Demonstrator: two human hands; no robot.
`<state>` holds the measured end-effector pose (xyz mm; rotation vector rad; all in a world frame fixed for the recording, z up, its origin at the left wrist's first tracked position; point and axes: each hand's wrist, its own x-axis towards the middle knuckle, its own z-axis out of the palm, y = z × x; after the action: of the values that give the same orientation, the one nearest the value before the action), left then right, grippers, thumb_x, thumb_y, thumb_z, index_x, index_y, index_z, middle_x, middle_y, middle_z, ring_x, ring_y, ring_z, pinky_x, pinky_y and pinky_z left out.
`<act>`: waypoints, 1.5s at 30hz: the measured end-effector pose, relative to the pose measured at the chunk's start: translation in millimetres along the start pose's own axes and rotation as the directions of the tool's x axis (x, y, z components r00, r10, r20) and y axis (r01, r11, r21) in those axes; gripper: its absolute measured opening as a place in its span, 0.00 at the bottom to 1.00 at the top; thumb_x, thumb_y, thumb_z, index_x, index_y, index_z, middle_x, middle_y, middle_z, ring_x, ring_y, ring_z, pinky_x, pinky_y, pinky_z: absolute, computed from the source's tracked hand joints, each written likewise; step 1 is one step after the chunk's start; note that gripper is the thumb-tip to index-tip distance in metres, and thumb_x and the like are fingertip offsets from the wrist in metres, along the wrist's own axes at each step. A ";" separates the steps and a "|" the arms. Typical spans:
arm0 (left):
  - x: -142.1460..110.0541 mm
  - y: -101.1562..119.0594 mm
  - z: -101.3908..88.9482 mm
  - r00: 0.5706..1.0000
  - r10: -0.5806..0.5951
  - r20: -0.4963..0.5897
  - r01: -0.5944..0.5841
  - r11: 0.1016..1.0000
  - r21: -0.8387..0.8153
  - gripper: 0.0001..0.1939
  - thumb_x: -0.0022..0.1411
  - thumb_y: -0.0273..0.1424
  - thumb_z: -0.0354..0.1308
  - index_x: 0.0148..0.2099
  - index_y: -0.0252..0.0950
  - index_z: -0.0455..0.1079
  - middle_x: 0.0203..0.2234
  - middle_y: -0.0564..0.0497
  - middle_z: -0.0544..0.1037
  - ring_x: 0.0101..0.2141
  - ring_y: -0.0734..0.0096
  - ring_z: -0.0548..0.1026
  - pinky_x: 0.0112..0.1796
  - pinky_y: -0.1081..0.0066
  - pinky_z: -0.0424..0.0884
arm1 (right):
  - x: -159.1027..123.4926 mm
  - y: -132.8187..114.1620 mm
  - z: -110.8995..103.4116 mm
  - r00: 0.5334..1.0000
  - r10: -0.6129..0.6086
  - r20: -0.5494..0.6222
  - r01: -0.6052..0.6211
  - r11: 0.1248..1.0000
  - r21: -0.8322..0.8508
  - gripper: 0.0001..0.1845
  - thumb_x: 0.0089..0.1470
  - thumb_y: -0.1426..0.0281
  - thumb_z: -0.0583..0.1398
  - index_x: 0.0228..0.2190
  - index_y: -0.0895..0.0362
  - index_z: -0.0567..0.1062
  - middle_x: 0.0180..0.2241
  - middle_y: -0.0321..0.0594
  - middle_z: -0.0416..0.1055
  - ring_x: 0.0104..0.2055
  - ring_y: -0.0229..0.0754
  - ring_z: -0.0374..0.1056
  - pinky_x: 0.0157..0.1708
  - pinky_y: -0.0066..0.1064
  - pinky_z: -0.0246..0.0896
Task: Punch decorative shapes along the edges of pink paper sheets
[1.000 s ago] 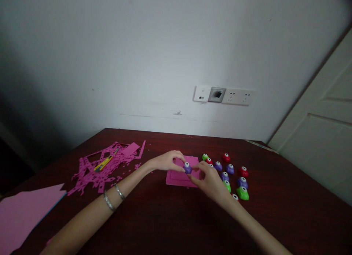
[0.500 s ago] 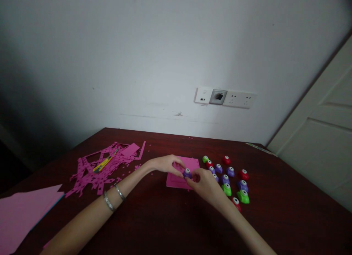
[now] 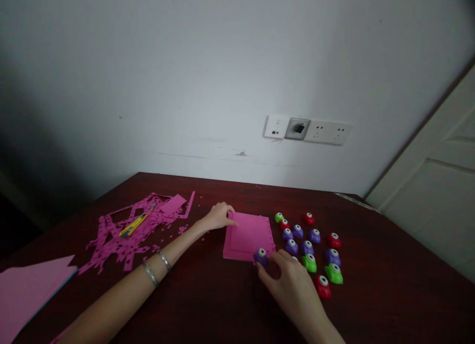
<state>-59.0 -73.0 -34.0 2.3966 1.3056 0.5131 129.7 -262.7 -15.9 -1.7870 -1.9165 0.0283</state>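
My right hand (image 3: 293, 282) pinches a purple craft punch (image 3: 261, 257) with a white and black button, at the lower right corner of the pink paper (image 3: 250, 232). This paper is a stack of square sheets, a smaller one on a larger, with small punched marks along the right edge. At its upper left corner, my left hand (image 3: 219, 216) grips the edge between thumb and fingers. Right of the paper stand several more punches: a red punch (image 3: 333, 240), a green punch (image 3: 309, 263) and a purple punch (image 3: 314, 235) among them.
Pink paper scraps (image 3: 111, 235) with small cut-out bits lie on the left, with a yellow utility knife (image 3: 133, 226) on top. Larger pink sheets (image 3: 33, 289) lie at the near left. Behind the dark red table (image 3: 208, 294) is a wall with sockets (image 3: 328, 132).
My right hand has moved the purple punch toward me and slightly right, to the paper's lower corner. My left hand has left the punch and taken the paper's upper left corner.
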 end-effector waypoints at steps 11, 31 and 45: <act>23.6 4.1 -6.1 0.980 -0.010 0.199 -0.011 0.994 0.104 0.28 0.38 0.48 0.64 0.41 0.39 0.69 0.35 0.47 0.73 0.39 0.56 0.70 0.40 0.62 0.61 | 1.7 4.3 3.0 1.000 -0.020 0.007 0.020 0.999 -0.035 0.09 0.49 0.66 0.58 0.20 0.55 0.68 0.25 0.39 0.69 0.24 0.40 0.66 0.23 0.30 0.55; 34.6 -0.3 -2.9 0.961 0.007 0.276 -0.030 0.996 0.080 0.28 0.38 0.45 0.65 0.40 0.37 0.65 0.37 0.48 0.69 0.39 0.61 0.66 0.38 0.67 0.60 | 1.6 3.4 0.0 0.999 0.000 0.050 0.002 1.000 -0.028 0.08 0.51 0.66 0.57 0.22 0.55 0.69 0.25 0.37 0.68 0.23 0.38 0.65 0.21 0.28 0.52; 24.6 7.0 -16.4 0.956 0.048 0.291 0.039 0.958 -0.284 0.09 0.48 0.33 0.59 0.27 0.32 0.67 0.14 0.56 0.68 0.19 0.76 0.66 0.23 0.75 0.56 | 7.8 12.0 4.4 0.991 0.035 0.128 -0.066 0.967 0.246 0.09 0.50 0.66 0.57 0.23 0.56 0.72 0.25 0.37 0.68 0.26 0.39 0.65 0.27 0.29 0.56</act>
<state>-49.3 -53.4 -13.0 2.1359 1.0189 0.3049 139.2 -252.4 -21.3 -1.6961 -1.8561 0.3901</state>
